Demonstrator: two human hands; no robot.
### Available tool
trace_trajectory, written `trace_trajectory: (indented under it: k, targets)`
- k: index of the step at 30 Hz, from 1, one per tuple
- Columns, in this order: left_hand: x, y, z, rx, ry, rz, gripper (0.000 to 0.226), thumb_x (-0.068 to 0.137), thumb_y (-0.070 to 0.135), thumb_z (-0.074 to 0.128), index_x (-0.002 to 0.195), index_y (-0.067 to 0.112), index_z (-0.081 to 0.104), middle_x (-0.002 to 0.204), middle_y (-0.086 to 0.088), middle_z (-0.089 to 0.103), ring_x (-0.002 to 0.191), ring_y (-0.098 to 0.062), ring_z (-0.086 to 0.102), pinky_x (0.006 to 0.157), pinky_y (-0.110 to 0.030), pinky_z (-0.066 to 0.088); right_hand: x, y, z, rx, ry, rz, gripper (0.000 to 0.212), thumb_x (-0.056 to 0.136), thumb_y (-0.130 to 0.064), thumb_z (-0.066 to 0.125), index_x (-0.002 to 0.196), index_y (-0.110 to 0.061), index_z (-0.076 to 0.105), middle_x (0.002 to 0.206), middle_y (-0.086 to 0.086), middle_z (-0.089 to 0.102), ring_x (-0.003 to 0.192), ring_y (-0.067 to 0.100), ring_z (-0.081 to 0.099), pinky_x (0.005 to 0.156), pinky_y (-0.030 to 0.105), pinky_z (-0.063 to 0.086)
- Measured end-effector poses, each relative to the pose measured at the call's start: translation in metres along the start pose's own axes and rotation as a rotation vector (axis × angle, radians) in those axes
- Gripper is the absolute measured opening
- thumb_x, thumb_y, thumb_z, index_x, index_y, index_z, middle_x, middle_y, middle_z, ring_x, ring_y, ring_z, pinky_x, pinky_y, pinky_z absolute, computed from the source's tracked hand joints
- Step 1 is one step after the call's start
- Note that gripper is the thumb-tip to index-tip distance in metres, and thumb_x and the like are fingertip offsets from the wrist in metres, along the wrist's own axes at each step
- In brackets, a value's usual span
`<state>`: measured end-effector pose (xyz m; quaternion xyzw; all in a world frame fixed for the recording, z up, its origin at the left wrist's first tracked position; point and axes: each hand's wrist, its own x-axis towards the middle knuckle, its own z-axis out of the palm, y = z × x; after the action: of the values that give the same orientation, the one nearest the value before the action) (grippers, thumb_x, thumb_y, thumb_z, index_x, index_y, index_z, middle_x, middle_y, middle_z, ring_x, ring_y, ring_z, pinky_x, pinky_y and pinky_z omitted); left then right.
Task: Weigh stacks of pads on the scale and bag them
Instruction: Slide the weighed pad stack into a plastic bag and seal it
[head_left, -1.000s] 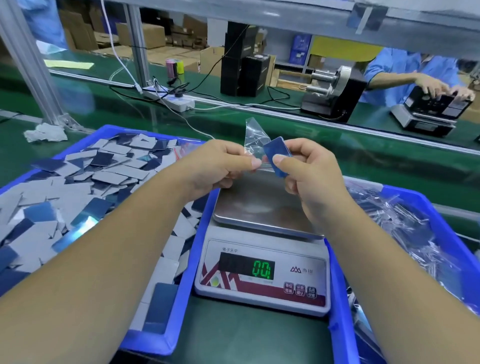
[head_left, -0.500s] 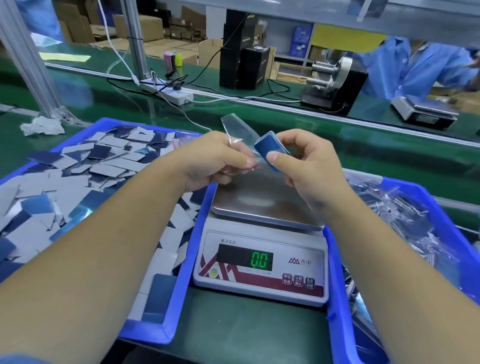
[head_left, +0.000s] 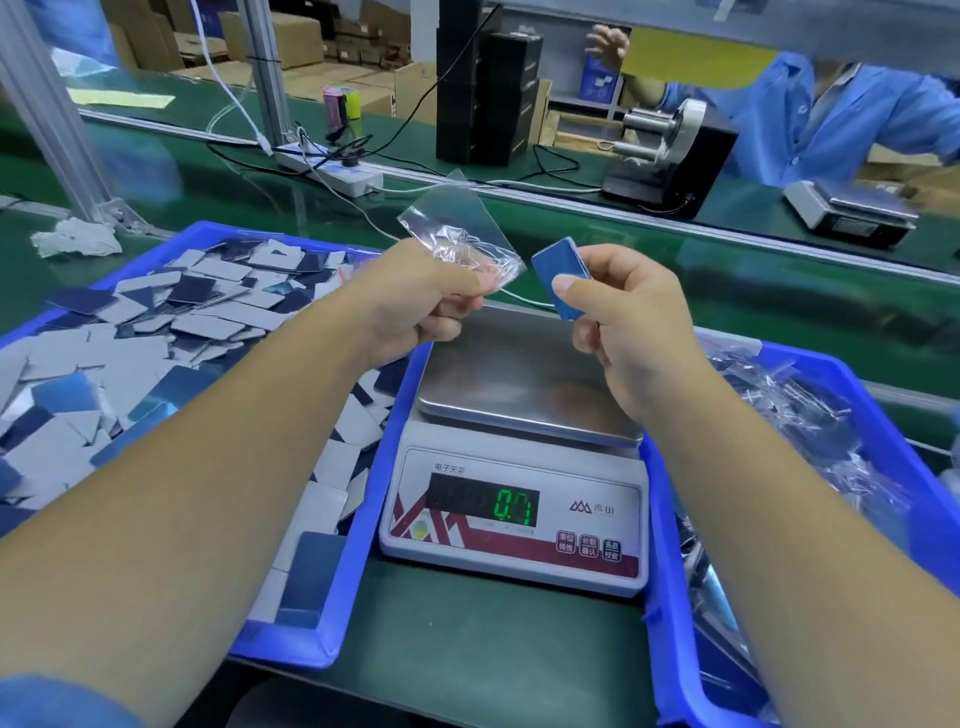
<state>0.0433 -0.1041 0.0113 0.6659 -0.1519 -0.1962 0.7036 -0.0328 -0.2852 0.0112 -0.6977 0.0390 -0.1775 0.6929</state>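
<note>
My left hand (head_left: 415, 296) pinches a small clear plastic bag (head_left: 462, 239) above the scale's back left corner. My right hand (head_left: 618, 317) holds a thin blue stack of pads (head_left: 563, 278) between thumb and fingers, just right of the bag and apart from it. Below both hands stands the scale (head_left: 514, 499), its steel pan (head_left: 524, 374) bare and its green display reading 0.1. Loose grey and blue pads (head_left: 171, 332) fill the blue bin (head_left: 317, 639) on the left.
A second blue bin (head_left: 883, 415) on the right holds several clear bagged packs. Behind the scale runs a green conveyor (head_left: 727, 291) with a power strip (head_left: 332, 166) and cables. A person in a blue coat (head_left: 841, 114) works across it by another scale (head_left: 852, 213).
My hands have moved apart: the pad stack, which touched the bag's mouth, now sits clear to its right. The bag is raised and spread flatter. The display went from 0.0 to 0.1.
</note>
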Motion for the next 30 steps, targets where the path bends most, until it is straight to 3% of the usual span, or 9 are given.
trace_trajectory:
  k: [5,7,13,17,22,24,26,30]
  targets:
    - [0.0,-0.001,0.002,0.056,-0.009,-0.015,0.016,0.092,-0.003,0.059,0.081,0.006,0.065,0.066,-0.008,0.054,0.052,-0.011,0.03,0.041,-0.017,0.02,0.003,0.001,-0.003,-0.005,0.004,0.013,0.01,0.073,-0.015,0.071,0.08,-0.022,0.071,0.069,-0.005,0.063,0.048,0.013,0.039,0.044,0.02,0.035]
    - [0.0,-0.001,0.003,0.102,-0.013,-0.018,0.009,0.092,0.004,0.064,0.083,0.005,0.064,0.059,-0.002,0.054,0.049,-0.009,0.029,0.037,-0.016,0.023,0.003,0.003,-0.004,-0.025,-0.005,0.012,0.011,0.076,-0.012,0.07,0.082,-0.021,0.07,0.072,-0.004,0.063,0.05,0.013,0.041,0.044,0.021,0.036]
    - [0.002,0.0,0.002,0.05,0.089,0.062,0.038,0.092,0.017,0.068,0.06,0.016,0.046,0.042,0.003,0.034,0.04,-0.01,0.02,0.04,-0.018,0.015,0.0,0.002,-0.001,-0.045,-0.05,0.049,0.014,0.085,-0.001,0.067,0.086,-0.015,0.069,0.071,0.0,0.062,0.055,0.016,0.039,0.045,0.024,0.032]
    - [0.002,0.001,0.001,-0.113,0.103,0.061,0.035,0.093,0.015,0.064,0.064,0.015,0.045,0.046,0.004,0.039,0.039,-0.007,0.027,0.036,-0.016,0.018,-0.004,-0.001,0.005,0.038,-0.118,0.153,0.013,0.086,0.002,0.065,0.086,-0.011,0.068,0.07,0.003,0.06,0.051,0.016,0.033,0.047,0.025,0.025]
    - [0.001,0.001,0.004,-0.207,0.015,0.049,0.017,0.09,0.018,0.064,0.089,0.005,0.054,0.053,0.009,0.051,0.043,-0.004,0.027,0.034,-0.014,0.019,-0.005,-0.003,0.006,0.101,-0.193,0.197,0.015,0.086,0.002,0.063,0.083,-0.012,0.068,0.066,0.005,0.056,0.049,0.016,0.027,0.053,0.031,0.015]
    - [0.002,-0.001,0.003,-0.236,-0.037,0.032,0.024,0.082,0.029,0.07,0.082,0.006,0.064,0.059,0.006,0.048,0.047,-0.006,0.025,0.036,-0.015,0.019,-0.006,-0.003,0.005,0.107,-0.212,0.193,0.015,0.086,0.002,0.063,0.083,-0.012,0.068,0.065,0.005,0.055,0.048,0.016,0.028,0.054,0.032,0.015]
    - [0.001,-0.002,0.004,-0.25,-0.083,0.027,0.014,0.078,0.033,0.075,0.077,0.019,0.075,0.063,0.005,0.047,0.049,-0.005,0.026,0.036,-0.014,0.021,-0.007,-0.003,0.006,0.111,-0.222,0.168,0.011,0.084,-0.001,0.066,0.086,-0.011,0.069,0.066,0.004,0.057,0.048,0.016,0.029,0.052,0.029,0.018]
    - [0.002,-0.005,0.006,-0.237,-0.145,0.054,0.019,0.075,0.036,0.08,0.073,0.021,0.068,0.068,0.003,0.048,0.05,-0.006,0.029,0.038,-0.014,0.024,-0.006,-0.003,0.008,0.112,-0.189,0.155,0.018,0.076,-0.01,0.071,0.094,-0.007,0.068,0.069,0.002,0.059,0.047,0.015,0.032,0.047,0.025,0.027]
